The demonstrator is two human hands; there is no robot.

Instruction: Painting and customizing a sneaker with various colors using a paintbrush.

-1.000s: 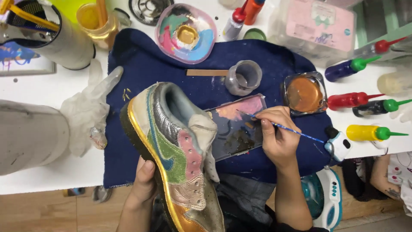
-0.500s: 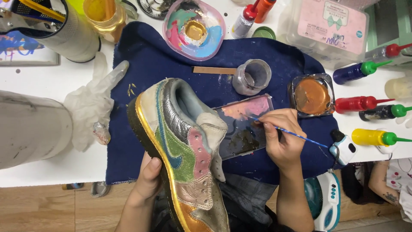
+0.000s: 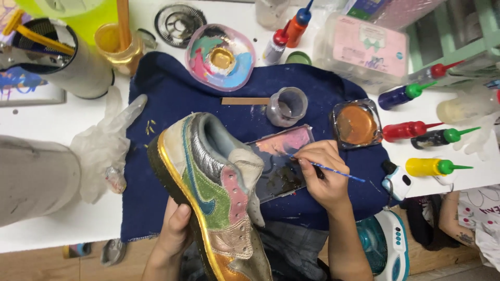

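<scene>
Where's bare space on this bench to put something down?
Free: blue cloth between the plastic glove and shoe; white table below the glove. Crowded: paint bottles right, palette under right hand.

White tabletop (image 3: 62, 229) fills most of the view w/ a dark navy cloth (image 3: 172, 99) spread across the middle, its frayed edge hanging over the near side. Below the table edge, wood-plank floor (image 3: 31, 268) in a warm brown, seen bottom left & again bottom right. Pale green shelf frame (image 3: 458, 36) stands at top right beside the table; light is soft & even, no hard shadows.
</scene>
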